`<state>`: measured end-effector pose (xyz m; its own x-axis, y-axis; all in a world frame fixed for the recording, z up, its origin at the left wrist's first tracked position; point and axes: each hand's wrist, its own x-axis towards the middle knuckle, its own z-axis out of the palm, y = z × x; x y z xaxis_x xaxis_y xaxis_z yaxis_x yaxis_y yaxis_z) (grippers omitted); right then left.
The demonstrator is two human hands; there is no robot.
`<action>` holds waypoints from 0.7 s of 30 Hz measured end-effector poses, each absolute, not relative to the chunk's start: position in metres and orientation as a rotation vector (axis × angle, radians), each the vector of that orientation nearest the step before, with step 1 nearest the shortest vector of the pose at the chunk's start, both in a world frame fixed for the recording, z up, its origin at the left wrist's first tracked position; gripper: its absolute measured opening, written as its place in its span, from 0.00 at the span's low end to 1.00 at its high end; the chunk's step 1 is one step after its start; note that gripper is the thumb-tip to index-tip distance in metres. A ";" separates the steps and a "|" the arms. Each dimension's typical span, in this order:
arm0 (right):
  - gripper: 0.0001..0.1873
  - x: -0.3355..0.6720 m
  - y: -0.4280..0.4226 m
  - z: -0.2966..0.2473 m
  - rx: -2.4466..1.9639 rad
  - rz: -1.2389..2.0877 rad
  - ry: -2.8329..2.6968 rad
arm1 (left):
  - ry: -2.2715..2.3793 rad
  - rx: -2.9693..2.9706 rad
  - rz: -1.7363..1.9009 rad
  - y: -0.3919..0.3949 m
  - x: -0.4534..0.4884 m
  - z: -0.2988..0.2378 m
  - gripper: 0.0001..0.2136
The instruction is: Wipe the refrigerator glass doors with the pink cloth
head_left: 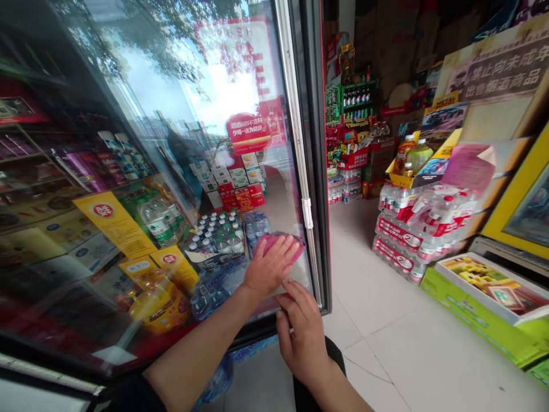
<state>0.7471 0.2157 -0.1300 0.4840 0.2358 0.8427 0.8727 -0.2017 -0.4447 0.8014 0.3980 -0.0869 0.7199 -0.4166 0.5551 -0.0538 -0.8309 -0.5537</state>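
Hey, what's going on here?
A person stands at a shop's drinks cooler, their left hand pressed flat on a pink cloth against the glass door. Their right hand is at the door's lower corner. Bottled water stands behind the glass, and wrapped packs of bottled water sit on the tiled floor to the right.

Shrink-wrapped water bottles (412, 240) stacked beside a green carton (476, 323)
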 end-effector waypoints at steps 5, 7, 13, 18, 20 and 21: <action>0.19 0.744 0.235 -0.124 -1.674 -0.767 -1.000 | 0.071 -2.458 -1.215 0.424 0.792 0.008 0.40; 0.19 0.740 0.243 -0.120 -1.659 -0.763 -1.022 | -0.077 -2.418 -1.378 0.435 0.787 0.045 0.43; 0.18 0.730 0.256 -0.111 -1.629 -0.777 -1.051 | -0.306 -2.332 -1.628 0.447 0.776 0.078 0.46; 0.18 0.724 0.261 -0.112 -1.628 -0.794 -1.085 | 0.133 -2.380 -1.168 0.451 0.765 0.040 0.41; 0.18 0.721 0.263 -0.113 -1.630 -0.793 -1.103 | 0.277 -2.366 -1.052 0.457 0.758 0.033 0.37; 0.19 0.720 0.264 -0.113 -1.632 -0.794 -1.112 | 0.327 -2.360 -1.013 0.460 0.755 0.032 0.36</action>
<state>0.7201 0.2642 -0.1126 0.3694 0.2962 0.8808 0.9293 -0.1118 -0.3521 0.7551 0.4601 0.0316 0.6868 -0.4186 0.5942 -0.0074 -0.8215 -0.5701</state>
